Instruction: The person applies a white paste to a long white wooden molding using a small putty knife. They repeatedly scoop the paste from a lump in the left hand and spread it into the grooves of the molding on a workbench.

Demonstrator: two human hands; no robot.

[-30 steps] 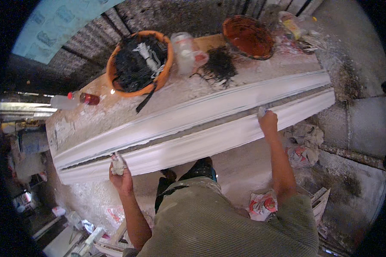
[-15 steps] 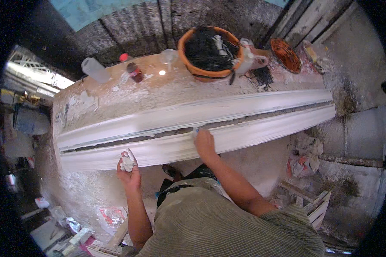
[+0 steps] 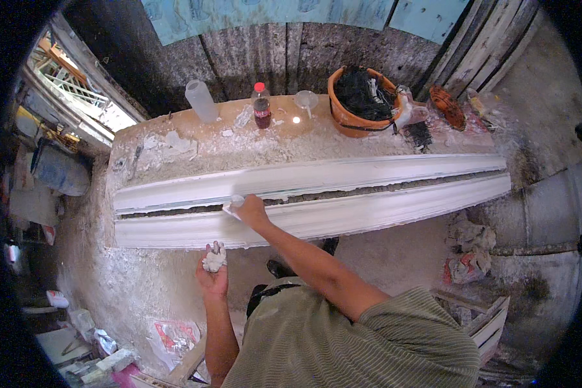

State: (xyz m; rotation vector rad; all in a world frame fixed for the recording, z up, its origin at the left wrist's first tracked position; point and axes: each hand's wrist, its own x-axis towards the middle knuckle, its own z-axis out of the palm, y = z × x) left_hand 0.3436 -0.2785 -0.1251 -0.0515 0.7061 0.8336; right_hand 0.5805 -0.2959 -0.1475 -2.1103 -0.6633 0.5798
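- The right hand [image 3: 251,211] is closing on a small pale flat piece [image 3: 231,207], which is jutting out to the left of the knuckles; whether its edge is touching the surface underneath cannot be told.
- Two long white strips are lying beneath and to both sides of this grip: the rear strip [image 3: 368,172] is running just beyond it, the front strip [image 3: 368,205] just on the body side.
- Their long axis is stretching left to right, crosswise to the body, and climbing slightly away toward the right; a longer stretch is lying to the right of the grip than to its left.
- A dark narrow gap [image 3: 343,192] is running between the strips, and the right hand is sitting over its line, making it the nearer hand to that gap.
- The right forearm is slanting from the lower right up to the grip, back of the hand upward, elbow standing out to the right.
- The left hand [image 3: 212,282] is lying palm up, fingers loosely spread under a lump of white paste [image 3: 214,260], to the left of the right-hand grip and closer to the body, just by the front strip's near edge.
- Beyond the grip, a red-capped bottle [image 3: 261,110] is standing on the table [image 3: 158,155], and an orange bucket [image 3: 355,127] is standing farther right.
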